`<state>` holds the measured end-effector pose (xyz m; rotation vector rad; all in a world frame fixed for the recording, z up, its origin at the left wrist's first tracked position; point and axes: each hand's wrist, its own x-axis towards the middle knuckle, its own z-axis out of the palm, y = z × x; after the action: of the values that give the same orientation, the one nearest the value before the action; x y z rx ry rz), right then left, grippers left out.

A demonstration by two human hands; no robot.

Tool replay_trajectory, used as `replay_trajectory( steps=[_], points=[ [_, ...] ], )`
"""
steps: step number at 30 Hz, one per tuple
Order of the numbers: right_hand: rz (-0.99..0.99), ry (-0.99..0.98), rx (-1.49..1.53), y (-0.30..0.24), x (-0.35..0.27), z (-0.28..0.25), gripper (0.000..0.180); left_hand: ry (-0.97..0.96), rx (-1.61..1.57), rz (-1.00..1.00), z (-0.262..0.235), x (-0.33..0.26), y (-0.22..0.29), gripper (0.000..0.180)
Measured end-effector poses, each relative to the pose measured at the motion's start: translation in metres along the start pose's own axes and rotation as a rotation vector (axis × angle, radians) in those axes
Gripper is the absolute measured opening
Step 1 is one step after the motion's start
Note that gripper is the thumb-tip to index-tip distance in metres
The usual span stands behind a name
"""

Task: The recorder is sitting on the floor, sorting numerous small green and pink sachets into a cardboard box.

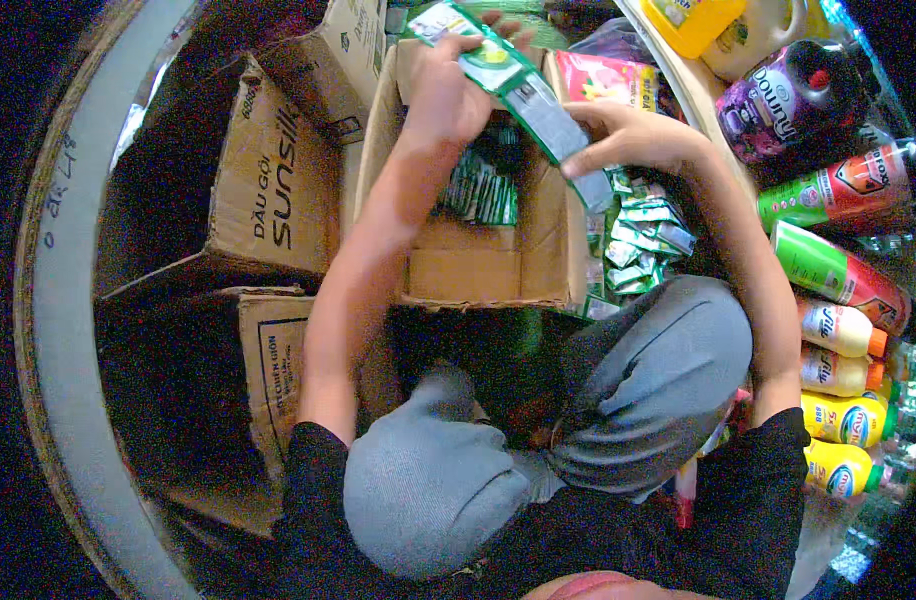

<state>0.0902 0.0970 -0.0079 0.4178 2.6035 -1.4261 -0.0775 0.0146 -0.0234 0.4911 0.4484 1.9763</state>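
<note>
A strip of green and silver sachets [526, 98] stretches between my two hands, slanting down to the right above an open cardboard box [462, 275]. My left hand [450, 88] grips the strip near its upper end, fingers partly hidden behind it. At the lower end my right hand [633, 137] pinches the strip's edge between thumb and fingers. Inside the box stands a row of similar green sachets [478, 188]. More sachet strips [640, 238], folded in a pile, lie just right of the box, beside my right knee.
Other cartons [278, 170] stand at the left. Along the right are a purple bottle [778, 105], red and green spray cans [838, 185] and several yellow bottles [840, 470]. A pink packet [608, 80] lies behind the pile. My knees [668, 370] border the box's near side.
</note>
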Motion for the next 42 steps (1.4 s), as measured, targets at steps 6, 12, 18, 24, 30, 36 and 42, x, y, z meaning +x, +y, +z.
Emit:
replay_trajectory(
  steps=[6,12,18,24,30,36,42],
  points=[
    [0.09,-0.257,0.24,0.003,-0.028,-0.033,0.044,0.023,0.101,0.149,-0.035,0.021,0.01,0.016],
    [-0.208,0.094,0.678,-0.038,-0.023,-0.008,0.065,-0.322,0.051,0.023,-0.001,-0.011,-0.022,0.044],
    [-0.208,0.747,0.24,-0.018,0.018,0.001,0.043,-0.188,0.445,0.187,0.014,-0.024,-0.041,0.027],
    [0.006,0.634,-0.255,-0.005,0.022,0.017,0.085,0.141,0.189,0.092,-0.025,0.01,-0.007,0.05],
    [0.122,-0.122,0.125,0.008,-0.009,-0.014,0.036,0.349,0.113,0.416,-0.057,0.03,0.058,0.044],
    [-0.318,0.56,0.803,-0.03,-0.003,-0.019,0.034,-0.041,0.403,0.177,-0.021,0.013,0.035,0.053],
    [-0.376,0.543,0.509,-0.06,0.017,0.0,0.055,-0.304,0.529,-0.048,-0.025,-0.007,-0.024,0.05]
  ],
)
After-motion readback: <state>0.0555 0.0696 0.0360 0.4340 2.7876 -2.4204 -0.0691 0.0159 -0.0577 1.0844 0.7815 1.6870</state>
